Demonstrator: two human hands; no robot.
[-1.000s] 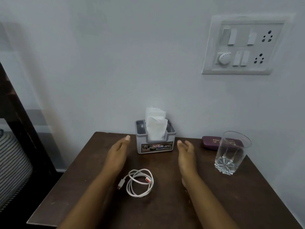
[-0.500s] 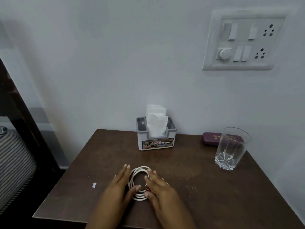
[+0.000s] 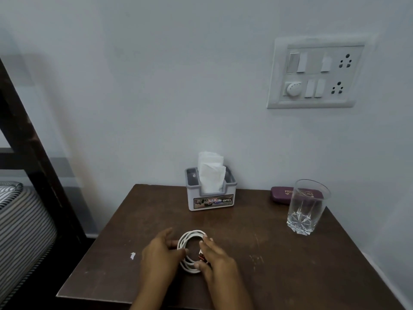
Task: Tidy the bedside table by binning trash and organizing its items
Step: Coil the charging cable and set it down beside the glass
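Hands meet over a coiled white cable (image 3: 190, 249) near the front middle of the dark wooden bedside table (image 3: 279, 265). The left hand (image 3: 159, 256) lies on the coil's left side, its thumb and fingertips pinching the strands there, while the right hand (image 3: 218, 261) covers the right side, fingers curled onto the loops beside a small red and white plug (image 3: 201, 256) that peeps out at the edge of the palm. Both hands are closed lightly on the cable, which rests flat on the tabletop as a neat round loop. To the left of the hands, a tiny white scrap (image 3: 133, 255) lies on the wood, apart from everything else. Farther back and to the right, a clear cut-glass tumbler (image 3: 307, 208) stands upright near the right edge; whether it holds any water cannot be told. Just behind it, partly seen through the glass, a maroon case (image 3: 280, 195) with gold lettering lies flat near the wall. At the back middle of the table, a grey tissue holder (image 3: 211, 196) stands close to the wall, with white tissues (image 3: 211, 173) sticking upright out of its top. On the wall above and to the right is a white switch panel (image 3: 317, 73) with sockets and a round dial. At the far left, a dark bed frame (image 3: 29, 139) slants past a striped mattress (image 3: 20, 218).
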